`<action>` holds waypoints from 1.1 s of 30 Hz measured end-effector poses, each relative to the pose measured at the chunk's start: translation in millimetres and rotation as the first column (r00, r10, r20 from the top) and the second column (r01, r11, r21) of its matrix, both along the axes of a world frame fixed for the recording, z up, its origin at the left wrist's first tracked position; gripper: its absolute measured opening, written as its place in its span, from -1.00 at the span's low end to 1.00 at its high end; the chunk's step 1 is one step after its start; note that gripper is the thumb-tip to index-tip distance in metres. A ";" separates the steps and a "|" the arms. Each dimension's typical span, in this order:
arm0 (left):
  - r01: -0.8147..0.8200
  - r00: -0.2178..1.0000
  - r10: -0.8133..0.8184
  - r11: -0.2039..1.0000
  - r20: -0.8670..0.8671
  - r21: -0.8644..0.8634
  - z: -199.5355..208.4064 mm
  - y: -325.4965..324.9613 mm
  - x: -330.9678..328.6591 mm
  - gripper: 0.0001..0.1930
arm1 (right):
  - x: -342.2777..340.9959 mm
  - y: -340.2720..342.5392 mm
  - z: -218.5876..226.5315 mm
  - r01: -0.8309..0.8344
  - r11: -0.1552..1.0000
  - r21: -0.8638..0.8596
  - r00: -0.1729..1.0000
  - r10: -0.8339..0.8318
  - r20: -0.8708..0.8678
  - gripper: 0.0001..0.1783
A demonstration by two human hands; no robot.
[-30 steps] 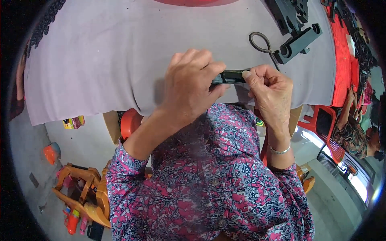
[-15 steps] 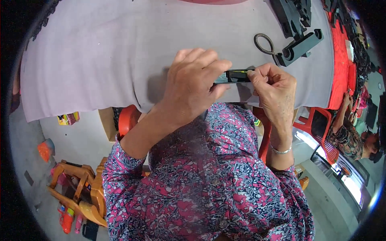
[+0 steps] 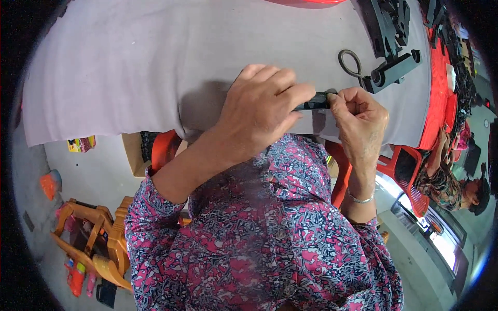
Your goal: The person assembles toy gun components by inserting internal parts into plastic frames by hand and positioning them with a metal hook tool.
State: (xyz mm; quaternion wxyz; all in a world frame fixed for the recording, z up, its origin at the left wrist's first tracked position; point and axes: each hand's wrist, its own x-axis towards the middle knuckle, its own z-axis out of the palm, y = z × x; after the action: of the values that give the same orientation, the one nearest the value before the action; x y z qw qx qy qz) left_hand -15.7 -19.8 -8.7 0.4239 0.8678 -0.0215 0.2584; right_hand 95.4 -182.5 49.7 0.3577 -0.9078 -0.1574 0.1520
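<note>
A narrow black plastic piece [image 3: 314, 101] is held level between my two hands above the near edge of the table. My left hand [image 3: 262, 106] is closed over its left end, thumb below and fingers above, hiding most of that end. At the right end, my right hand [image 3: 363, 116] pinches the tip between thumb and bent forefinger. Only the short middle stretch shows, so the whole shape cannot be made out. Beyond my right hand lies a black moulded part [image 3: 397, 70] with a rounded notch. A dark loop [image 3: 359, 63] rests against it.
A grey cloth [image 3: 114, 78] covers the table. More black parts [image 3: 383, 31] are heaped at the far right, beside red cloth [image 3: 440, 98]. A red rim [image 3: 311, 3] shows at the far edge. To the right are a red chair [image 3: 407, 173] and another person [image 3: 441, 181].
My left hand has slid right along the black piece and covers more of it. The pinch of my right hand holds. The whole view has shifted slightly.
</note>
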 end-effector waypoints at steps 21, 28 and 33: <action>0.003 1.000 0.001 0.935 -0.010 0.355 -0.3 -2.1 1.5 -0.61 | -18.4 -16.1 -5.3 -0.086 0.994 0.069 0.996 0.085 0.009 -0.65; -0.006 1.000 -0.003 0.947 0.026 0.323 -3.3 -4.4 3.6 -0.69 | -21.2 -19.8 -11.9 -0.115 0.987 0.111 0.986 0.127 -0.111 -0.43; 0.012 1.000 -0.008 0.950 -0.017 0.311 -3.0 -3.6 0.9 -0.68 | -20.2 -19.5 -18.0 -0.116 0.983 0.139 0.992 0.122 -0.034 -0.45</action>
State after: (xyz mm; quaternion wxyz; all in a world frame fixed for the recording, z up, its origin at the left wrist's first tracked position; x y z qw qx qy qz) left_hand -14.8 -23.4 -11.7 0.2833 0.9256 -0.0631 0.2428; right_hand 75.3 -202.0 31.7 0.4126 -0.8667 -0.2139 0.1812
